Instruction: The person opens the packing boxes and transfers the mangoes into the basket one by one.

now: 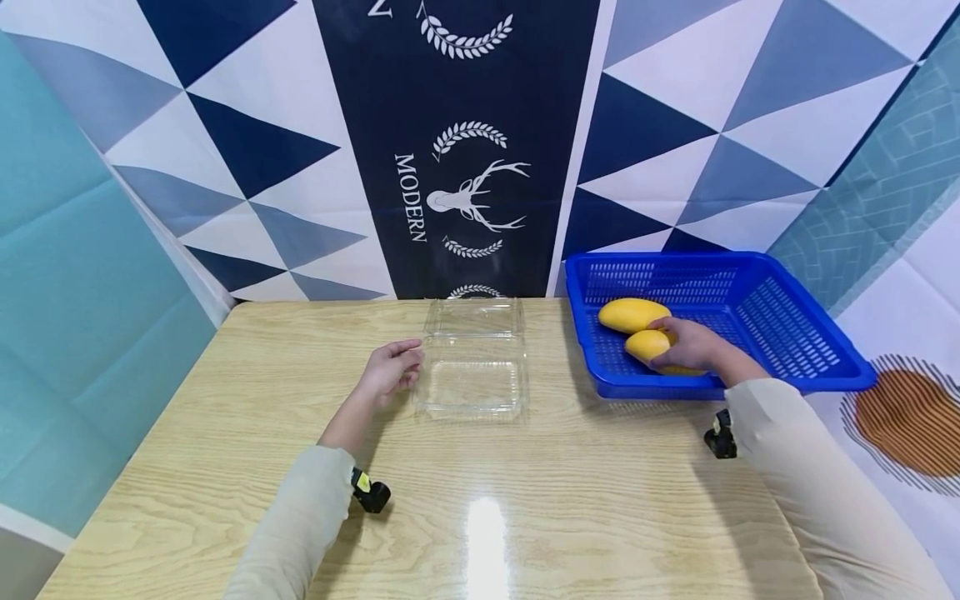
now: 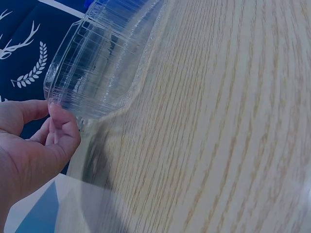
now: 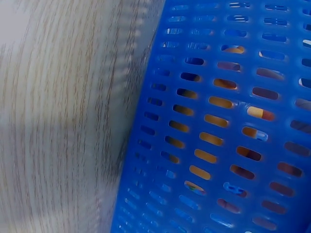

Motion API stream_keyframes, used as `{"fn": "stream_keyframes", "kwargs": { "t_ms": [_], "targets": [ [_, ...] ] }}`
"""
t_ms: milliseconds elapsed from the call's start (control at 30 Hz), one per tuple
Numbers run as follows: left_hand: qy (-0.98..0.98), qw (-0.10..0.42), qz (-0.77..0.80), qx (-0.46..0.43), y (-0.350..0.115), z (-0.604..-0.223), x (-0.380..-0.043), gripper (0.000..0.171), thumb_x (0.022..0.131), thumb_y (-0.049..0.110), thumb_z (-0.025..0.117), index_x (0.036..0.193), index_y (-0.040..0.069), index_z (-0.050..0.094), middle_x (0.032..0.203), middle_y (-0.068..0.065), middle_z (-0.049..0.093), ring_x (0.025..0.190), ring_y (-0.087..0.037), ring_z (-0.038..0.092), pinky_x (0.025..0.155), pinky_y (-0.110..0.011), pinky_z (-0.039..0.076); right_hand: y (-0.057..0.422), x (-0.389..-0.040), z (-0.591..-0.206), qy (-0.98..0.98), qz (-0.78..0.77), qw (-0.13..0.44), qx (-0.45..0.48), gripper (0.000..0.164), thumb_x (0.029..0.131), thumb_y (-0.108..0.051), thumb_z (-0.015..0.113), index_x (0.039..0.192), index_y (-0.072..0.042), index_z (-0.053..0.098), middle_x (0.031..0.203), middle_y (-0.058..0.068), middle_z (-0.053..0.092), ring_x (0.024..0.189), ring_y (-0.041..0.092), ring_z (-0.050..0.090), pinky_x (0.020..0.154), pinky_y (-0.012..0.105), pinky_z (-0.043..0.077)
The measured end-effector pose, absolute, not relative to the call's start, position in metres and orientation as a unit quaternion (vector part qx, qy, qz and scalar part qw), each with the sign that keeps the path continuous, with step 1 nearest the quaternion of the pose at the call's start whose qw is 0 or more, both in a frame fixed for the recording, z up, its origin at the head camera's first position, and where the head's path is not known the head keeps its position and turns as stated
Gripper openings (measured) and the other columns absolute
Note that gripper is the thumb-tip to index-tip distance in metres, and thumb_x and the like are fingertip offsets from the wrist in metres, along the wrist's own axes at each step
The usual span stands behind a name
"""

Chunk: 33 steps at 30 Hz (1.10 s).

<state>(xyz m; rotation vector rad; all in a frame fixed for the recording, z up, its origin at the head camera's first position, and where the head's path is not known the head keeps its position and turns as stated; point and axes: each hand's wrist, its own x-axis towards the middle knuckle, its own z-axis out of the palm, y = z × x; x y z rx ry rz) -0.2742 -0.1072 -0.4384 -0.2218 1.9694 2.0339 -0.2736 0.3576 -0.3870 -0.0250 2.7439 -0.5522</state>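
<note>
A clear plastic clamshell box [image 1: 471, 385] stands on the table with its lid raised at the back. At its left edge my left hand [image 1: 390, 372] pinches the rim between thumb and forefinger, close up in the left wrist view. On the right my right hand [image 1: 693, 344] reaches into a blue plastic basket [image 1: 720, 385] and grips a yellow mango [image 1: 645, 344]. Behind that one lies another yellow mango [image 1: 632, 315]. In the right wrist view the basket's slotted wall [image 3: 199, 115] hides most of the hand and fruit; only patches of yellow show through.
The wood-grain table [image 1: 585, 500] carries both the box and the basket. A patterned cloth backdrop [image 1: 480, 108] rises behind the table. The basket's raised rim runs in front of the right wrist.
</note>
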Motion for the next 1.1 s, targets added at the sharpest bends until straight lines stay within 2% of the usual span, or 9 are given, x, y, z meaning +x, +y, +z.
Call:
{"fn": "stream_keyframes", "kwargs": {
  "t_ms": [600,933,1100],
  "targets": [
    [0.686,0.153,0.708,-0.069,-0.108,-0.439,-0.275,0.043,0.094,0.007,0.053,0.135,-0.001,0.043,0.092,-0.004,0.052,0.065,-0.007,0.051,0.055,-0.015,0.046,0.358,-0.271,-0.385,0.963,-0.201,0.178,-0.003,0.077,0.084,-0.03,0.068,0.141,0.004,0.03,0.136,0.036,0.034,0.113,0.047,0.039,0.097,0.068,0.03],
    [0.678,0.173,0.711,-0.069,-0.107,-0.425,-0.27,0.046,0.094,0.004,0.051,0.137,-0.004,0.039,0.094,-0.006,0.052,0.064,-0.009,0.052,0.055,-0.017,0.046,0.36,-0.27,-0.385,0.965,-0.203,0.166,-0.002,0.074,0.083,-0.03,0.069,0.138,0.004,0.035,0.134,0.037,0.036,0.112,0.048,0.041,0.094,0.066,0.035],
    [0.672,0.169,0.717,-0.074,-0.108,-0.431,-0.272,0.045,0.094,0.005,0.052,0.137,-0.003,0.041,0.095,-0.006,0.053,0.063,-0.008,0.052,0.054,-0.016,0.046,0.36,-0.272,-0.386,0.963,-0.209,0.169,0.003,0.072,0.084,-0.031,0.068,0.138,0.003,0.034,0.135,0.036,0.035,0.114,0.049,0.039,0.095,0.067,0.034]
  ]
}}
